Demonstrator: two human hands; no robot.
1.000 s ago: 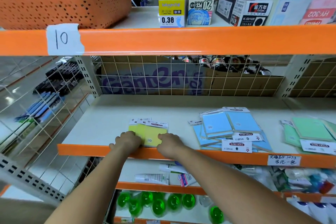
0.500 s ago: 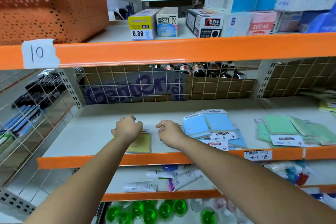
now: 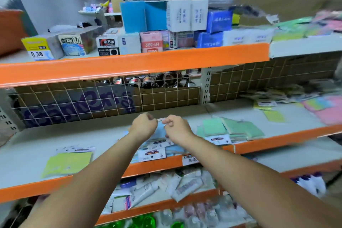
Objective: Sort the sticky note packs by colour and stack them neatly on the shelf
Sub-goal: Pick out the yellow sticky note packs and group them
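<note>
On the middle shelf (image 3: pixel 24 155) a stack of yellow sticky note packs (image 3: pixel 68 163) lies at the left front. A pile of blue packs (image 3: pixel 174 149) sits in the middle, and green packs (image 3: pixel 235 128) lie to its right. My left hand (image 3: pixel 143 126) and my right hand (image 3: pixel 177 127) hover close together over the back of the blue pile. The fingers of both are curled. I see nothing plainly held in either, and they hide the top of the blue pile. The image is motion-blurred.
A loose yellow pack (image 3: pixel 273 115) and pink and multicoloured packs (image 3: pixel 325 111) lie far right on the same shelf. A wire grid (image 3: pixel 92 102) backs the shelf. Boxes (image 3: pixel 151 42) fill the shelf above, and tubes (image 3: pixel 148 192) the one below.
Both hands left the yellow stack and moved right and further back, over the blue pile. The camera turned right, bringing the green and pink packs into view.
</note>
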